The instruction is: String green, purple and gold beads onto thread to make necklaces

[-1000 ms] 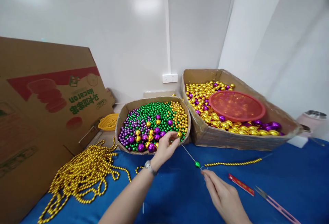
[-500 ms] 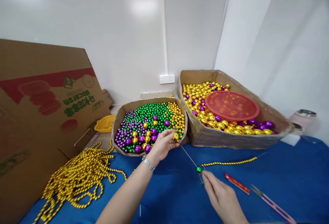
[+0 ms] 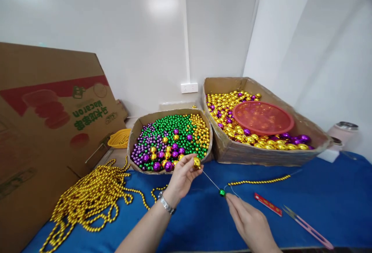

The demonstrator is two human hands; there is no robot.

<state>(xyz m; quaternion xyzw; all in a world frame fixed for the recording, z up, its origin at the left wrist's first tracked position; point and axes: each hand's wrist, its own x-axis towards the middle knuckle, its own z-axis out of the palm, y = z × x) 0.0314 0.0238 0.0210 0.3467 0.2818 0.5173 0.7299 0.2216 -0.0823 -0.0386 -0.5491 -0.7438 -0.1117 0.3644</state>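
Observation:
My left hand [image 3: 183,175], with a watch on its wrist, is closed around a large shiny gold bead [image 3: 197,163] in front of the smaller bead box. A thin straight needle [image 3: 211,180] runs from beside this bead down to my right hand [image 3: 249,217]. The fingers of that hand pinch the needle's lower end. A green bead [image 3: 222,192] sits on the needle just by the fingertips. Pale thread [image 3: 235,191] loops near it, and a short string of small gold beads [image 3: 260,182] lies behind on the blue cloth.
A carton of small beads [image 3: 211,136] stands ahead; a larger carton [image 3: 252,156] with a red basket [image 3: 263,118] is right of it. Gold bead strands [image 3: 87,195] heap at left. A red packet [image 3: 267,204] and pink-handled snips [image 3: 310,228] lie at right.
My left hand with the gold bead has come slightly down, towards me and away from the box. The needle and green bead have shifted slightly left with my right hand.

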